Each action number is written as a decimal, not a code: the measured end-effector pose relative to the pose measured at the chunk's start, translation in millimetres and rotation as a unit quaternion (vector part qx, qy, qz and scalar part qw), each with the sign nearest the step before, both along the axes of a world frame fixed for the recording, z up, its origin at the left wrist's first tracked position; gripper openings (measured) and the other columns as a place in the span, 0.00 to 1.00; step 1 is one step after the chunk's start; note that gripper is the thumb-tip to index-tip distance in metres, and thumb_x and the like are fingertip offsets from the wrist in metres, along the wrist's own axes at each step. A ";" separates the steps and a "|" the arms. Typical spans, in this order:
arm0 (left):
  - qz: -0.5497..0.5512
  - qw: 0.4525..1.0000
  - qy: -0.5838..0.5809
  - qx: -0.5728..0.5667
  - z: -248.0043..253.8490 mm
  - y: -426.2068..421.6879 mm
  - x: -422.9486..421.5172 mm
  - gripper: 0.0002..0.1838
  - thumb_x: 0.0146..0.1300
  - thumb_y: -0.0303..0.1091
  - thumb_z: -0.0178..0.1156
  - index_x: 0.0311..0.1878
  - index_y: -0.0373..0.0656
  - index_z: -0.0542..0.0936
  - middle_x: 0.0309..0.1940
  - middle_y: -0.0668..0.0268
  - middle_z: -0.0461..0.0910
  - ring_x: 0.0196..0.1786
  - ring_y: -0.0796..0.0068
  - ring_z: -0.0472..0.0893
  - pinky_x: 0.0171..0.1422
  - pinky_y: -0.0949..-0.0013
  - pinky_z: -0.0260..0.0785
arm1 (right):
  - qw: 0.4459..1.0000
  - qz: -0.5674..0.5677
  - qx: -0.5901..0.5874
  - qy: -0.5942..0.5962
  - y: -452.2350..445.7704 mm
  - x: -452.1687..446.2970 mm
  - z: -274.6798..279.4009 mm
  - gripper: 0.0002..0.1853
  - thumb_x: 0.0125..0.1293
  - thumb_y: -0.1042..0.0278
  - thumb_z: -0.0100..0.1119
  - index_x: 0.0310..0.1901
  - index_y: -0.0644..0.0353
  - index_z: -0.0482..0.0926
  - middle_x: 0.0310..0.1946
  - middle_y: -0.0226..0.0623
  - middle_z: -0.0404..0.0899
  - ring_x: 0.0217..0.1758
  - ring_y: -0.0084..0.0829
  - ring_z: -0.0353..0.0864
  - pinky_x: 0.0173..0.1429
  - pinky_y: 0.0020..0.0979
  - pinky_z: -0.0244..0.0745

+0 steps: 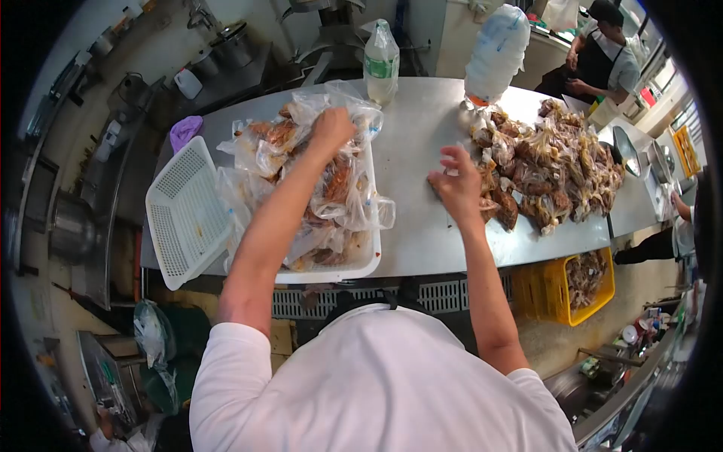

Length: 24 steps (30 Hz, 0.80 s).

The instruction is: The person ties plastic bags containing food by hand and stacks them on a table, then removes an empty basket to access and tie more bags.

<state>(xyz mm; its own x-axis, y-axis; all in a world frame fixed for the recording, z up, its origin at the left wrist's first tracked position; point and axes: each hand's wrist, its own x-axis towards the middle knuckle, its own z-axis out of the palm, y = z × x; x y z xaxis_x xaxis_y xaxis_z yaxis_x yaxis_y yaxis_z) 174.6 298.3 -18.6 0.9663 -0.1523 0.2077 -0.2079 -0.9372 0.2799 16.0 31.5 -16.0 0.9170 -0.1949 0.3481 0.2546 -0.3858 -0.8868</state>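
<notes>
My left hand [332,129] is over the white tray [374,260] on the left of the table, its fingers closed on the clear plastic of a bag. Clear plastic bags [339,184] of reddish-brown cooked meat fill this tray. Beside the pile on the right, my right hand [459,184] is raised with its fingers bent and apart, and I see nothing held in it. That pile [553,169] is made of several small tied bags of brown meat, lying directly on the steel.
The steel table [410,241] also carries an empty white basket [188,211], a purple bag [185,132], a green-labelled bottle [381,64] and a stack of plastic tubs [497,53]. A yellow crate [568,286] stands below right. Another person [602,60] is at the back right.
</notes>
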 end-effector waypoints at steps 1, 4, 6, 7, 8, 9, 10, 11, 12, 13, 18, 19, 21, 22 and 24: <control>0.014 0.997 -0.003 0.070 -7.4 -5.1 4.0 0.15 0.55 0.38 0.71 0.42 0.41 0.87 0.44 0.45 0.86 0.50 0.48 0.86 0.54 0.51 0.79 | 1.000 0.025 -0.001 0.018 7.4 2.3 -0.2 0.22 0.55 0.85 0.69 0.52 0.61 0.77 0.52 0.39 0.82 0.51 0.33 0.84 0.44 0.32 0.86; 0.022 0.994 -0.007 0.109 -25.0 -5.7 19.0 0.11 0.55 0.34 0.67 0.39 0.38 0.87 0.39 0.44 0.86 0.47 0.48 0.87 0.53 0.52 0.79 | 0.996 0.090 -0.005 0.012 22.2 2.4 7.4 0.24 0.54 0.84 0.71 0.53 0.61 0.77 0.50 0.40 0.83 0.50 0.36 0.85 0.43 0.32 0.86; -0.001 0.997 -0.019 0.076 -1.2 -0.1 22.4 0.09 0.54 0.32 0.65 0.37 0.39 0.87 0.36 0.45 0.85 0.45 0.48 0.87 0.51 0.51 0.79 | 0.994 0.103 -0.009 0.028 20.5 7.7 8.7 0.26 0.55 0.83 0.71 0.56 0.57 0.77 0.55 0.39 0.81 0.53 0.36 0.84 0.48 0.34 0.86; -0.017 0.998 -0.032 0.042 19.5 5.3 22.8 0.08 0.54 0.31 0.63 0.35 0.39 0.87 0.33 0.45 0.85 0.43 0.49 0.87 0.50 0.51 0.80 | 0.992 0.122 -0.014 0.041 21.8 13.0 10.8 0.27 0.57 0.83 0.70 0.58 0.54 0.77 0.59 0.38 0.78 0.57 0.36 0.83 0.52 0.35 0.86; -0.027 0.997 -0.074 0.011 38.2 12.9 19.1 0.08 0.54 0.30 0.63 0.34 0.39 0.87 0.31 0.46 0.85 0.41 0.49 0.87 0.48 0.52 0.80 | 0.992 0.116 -0.008 0.042 27.1 16.0 19.3 0.27 0.57 0.83 0.70 0.58 0.54 0.77 0.59 0.38 0.78 0.57 0.36 0.83 0.52 0.35 0.86; -0.036 0.993 -0.114 -0.021 55.1 20.7 10.7 0.07 0.54 0.30 0.62 0.32 0.39 0.87 0.29 0.47 0.85 0.38 0.49 0.87 0.45 0.53 0.80 | 0.992 0.117 -0.039 -0.004 35.2 17.6 32.9 0.28 0.54 0.84 0.70 0.57 0.52 0.79 0.64 0.43 0.74 0.57 0.42 0.82 0.55 0.40 0.83; -0.039 0.993 -0.113 -0.016 71.4 28.1 0.1 0.07 0.54 0.30 0.62 0.32 0.39 0.87 0.29 0.47 0.85 0.38 0.49 0.87 0.45 0.53 0.80 | 0.989 0.118 -0.069 -0.052 44.3 22.2 42.0 0.29 0.51 0.85 0.70 0.56 0.49 0.80 0.68 0.48 0.69 0.57 0.49 0.81 0.58 0.46 0.81; -0.034 0.993 -0.077 -0.078 84.8 37.5 -13.5 0.07 0.56 0.28 0.61 0.34 0.37 0.86 0.26 0.53 0.84 0.31 0.58 0.86 0.38 0.59 0.79 | 0.989 0.120 -0.069 -0.054 54.8 30.4 41.7 0.29 0.51 0.85 0.70 0.56 0.49 0.80 0.68 0.48 0.69 0.57 0.49 0.81 0.58 0.46 0.81; -0.028 0.989 -0.042 -0.139 94.6 44.5 -24.2 0.06 0.58 0.26 0.61 0.35 0.35 0.84 0.24 0.60 0.84 0.24 0.68 0.85 0.30 0.65 0.77 | 0.981 0.115 -0.125 -0.089 66.5 40.9 35.9 0.30 0.51 0.85 0.68 0.56 0.46 0.80 0.71 0.49 0.64 0.59 0.52 0.80 0.60 0.47 0.79; -0.023 0.989 -0.044 -0.139 100.9 45.8 -33.9 0.06 0.58 0.26 0.61 0.35 0.35 0.84 0.24 0.60 0.84 0.24 0.68 0.85 0.30 0.65 0.77 | 0.970 0.111 -0.180 -0.123 76.7 49.8 30.1 0.31 0.51 0.85 0.66 0.57 0.44 0.80 0.75 0.50 0.58 0.61 0.54 0.78 0.63 0.48 0.77; -0.058 0.964 -0.043 -0.256 129.5 49.5 -74.9 0.05 0.63 0.22 0.59 0.37 0.33 0.83 0.22 0.68 0.81 0.22 0.83 0.80 0.27 0.74 0.74 | 0.955 0.193 -0.177 -0.139 94.7 98.5 11.3 0.27 0.51 0.86 0.68 0.53 0.51 0.83 0.61 0.45 0.75 0.55 0.45 0.82 0.54 0.37 0.82; -0.045 0.964 -0.047 -0.259 133.9 55.2 -79.5 0.05 0.63 0.22 0.59 0.37 0.33 0.83 0.22 0.68 0.81 0.22 0.83 0.80 0.27 0.74 0.74 | 0.948 0.243 -0.144 -0.145 93.9 106.3 11.4 0.22 0.52 0.86 0.67 0.49 0.55 0.84 0.53 0.45 0.82 0.50 0.42 0.85 0.51 0.37 0.82; -0.077 0.932 -0.082 -0.345 138.6 65.4 -90.7 0.04 0.65 0.20 0.58 0.39 0.34 0.83 0.22 0.70 0.80 0.21 0.84 0.78 0.26 0.76 0.72 | 0.959 0.249 -0.069 -0.118 94.0 84.4 62.4 0.13 0.55 0.85 0.64 0.41 0.61 0.85 0.37 0.39 0.86 0.41 0.37 0.87 0.46 0.36 0.81; -0.056 0.931 -0.106 -0.344 149.3 64.2 -102.6 0.03 0.67 0.21 0.59 0.40 0.35 0.82 0.23 0.71 0.80 0.21 0.84 0.78 0.27 0.77 0.71 | 0.959 0.237 -0.052 -0.146 92.5 82.3 78.0 0.13 0.56 0.84 0.64 0.43 0.62 0.85 0.41 0.40 0.86 0.41 0.37 0.87 0.46 0.36 0.82; -0.078 0.914 -0.126 -0.378 146.6 70.1 -106.7 0.04 0.67 0.22 0.61 0.42 0.39 0.84 0.27 0.70 0.81 0.26 0.85 0.80 0.29 0.79 0.72 | 0.959 0.222 -0.035 -0.173 90.8 84.9 84.1 0.13 0.57 0.82 0.64 0.44 0.63 0.84 0.45 0.41 0.86 0.41 0.36 0.87 0.46 0.35 0.82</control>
